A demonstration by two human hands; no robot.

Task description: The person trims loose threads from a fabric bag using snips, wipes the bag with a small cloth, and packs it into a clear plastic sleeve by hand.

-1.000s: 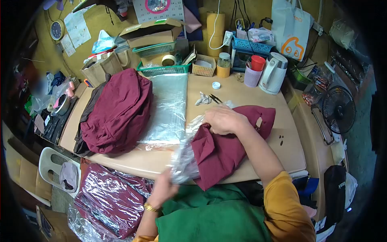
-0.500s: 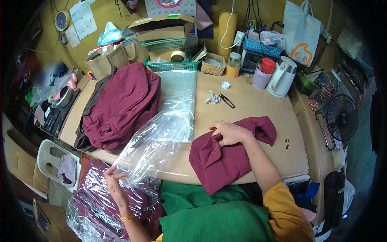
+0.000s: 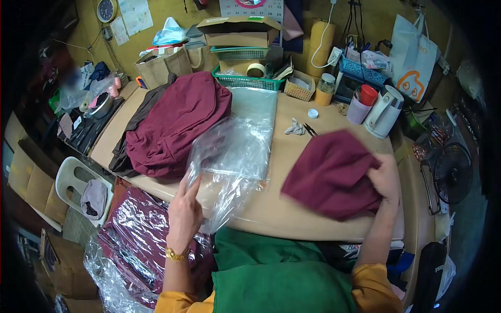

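**Bag in the left hand, maroon cloth in the right**

Table (image 3: 292, 219): beige top, fills most of the view, cluttered along the far edge.

Maroon pile (image 3: 177, 122): big heap of folded maroon fabric on the table's left part, with a darker brown piece under its left edge.

Bagged stack (image 3: 141, 245): maroon pieces already in clear plastic, below the table's near-left edge, beside the person's left arm.

Flat bags (image 3: 255, 112): a stack of clear plastic bags lying on the table just right of the maroon pile.

Maroon cloth (image 3: 331, 175): folded piece on the table's right part, a bit motion-blurred. Right hand (image 3: 385, 180) closed on its right edge, fingers tucked into the fabric.

Clear bag (image 3: 229, 156): loose and crumpled, lifted over the near end of the flat bags, its lower part hanging past the table's near edge. Left hand (image 3: 185, 211) pinches its lower left edge, fingers together on the plastic, gold watch on the wrist. The bag and the maroon cloth are apart, with bare table between them.

Kettle (image 3: 383, 112): white, far right, next to a pink cup (image 3: 358, 109) holding something red.

Green basket (image 3: 245, 81): at the far edge, tape roll inside.

Snips (image 3: 310, 129): small, by a crumpled white scrap (image 3: 295, 128), mid-table.
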